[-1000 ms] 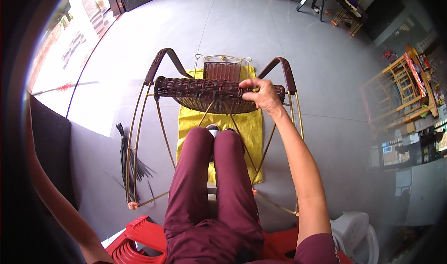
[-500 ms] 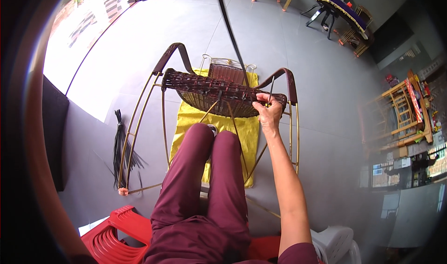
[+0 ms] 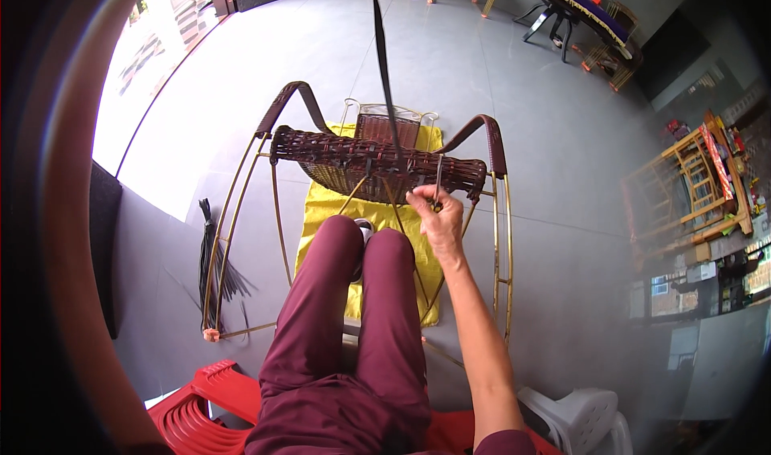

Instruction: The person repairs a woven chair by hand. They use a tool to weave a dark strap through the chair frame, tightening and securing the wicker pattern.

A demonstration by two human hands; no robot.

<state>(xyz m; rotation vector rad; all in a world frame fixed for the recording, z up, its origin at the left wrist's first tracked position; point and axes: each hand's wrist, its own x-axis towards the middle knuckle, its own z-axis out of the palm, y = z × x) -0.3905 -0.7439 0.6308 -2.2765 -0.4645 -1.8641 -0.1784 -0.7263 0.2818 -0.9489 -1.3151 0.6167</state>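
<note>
The chair point(image 3: 385, 156) is set over a yellow sheet point(image 3: 317, 216) and crossed by a black strip point(image 3: 384, 69); red stool point(image 3: 229, 384) and strip bundle point(image 3: 209, 242) are crammed in left. A thin tool point(image 3: 438, 174), mostly hidden, is pinched by the right grip point(image 3: 443, 222); left grip's cut off, can't tell its state.

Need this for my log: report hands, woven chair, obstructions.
Right hand holding slim object by woven chair. Left hand out of frame. Dark strip runs up from chair, crossing view.

Head view. Lettering, labels, numbers and signs: none legible, from upper left to lower right.
</note>
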